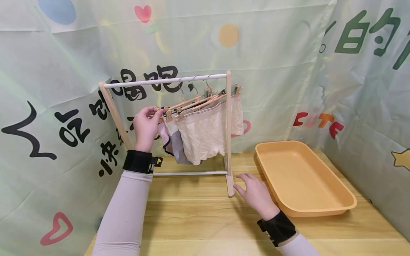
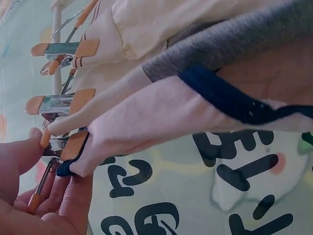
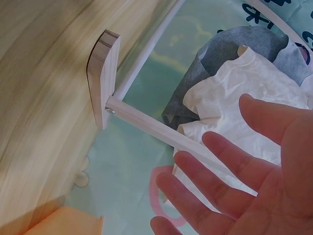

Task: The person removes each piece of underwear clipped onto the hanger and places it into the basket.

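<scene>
My left hand (image 1: 146, 129) pinches the end clip (image 2: 73, 146) of a clip hanger, thumb on one side and fingers on the other. From that clip hang pale pink underpants with navy trim (image 2: 142, 110). Beside them, grey-and-white underpants (image 1: 177, 144) and cream underpants (image 1: 205, 135) hang from similar clip hangers (image 1: 192, 103). The hanger hooks sit over the white top rail of a small wooden clothes rack (image 1: 166, 81). My right hand (image 1: 254, 192) is low by the rack's right foot (image 1: 230, 185), fingers spread and holding nothing.
An orange tray (image 1: 304, 177) sits on the wooden table (image 1: 192, 220), right of the rack. A white lower bar (image 1: 192, 173) joins the rack's sides near the table. Printed fabric (image 1: 272, 71) stands behind and along both sides.
</scene>
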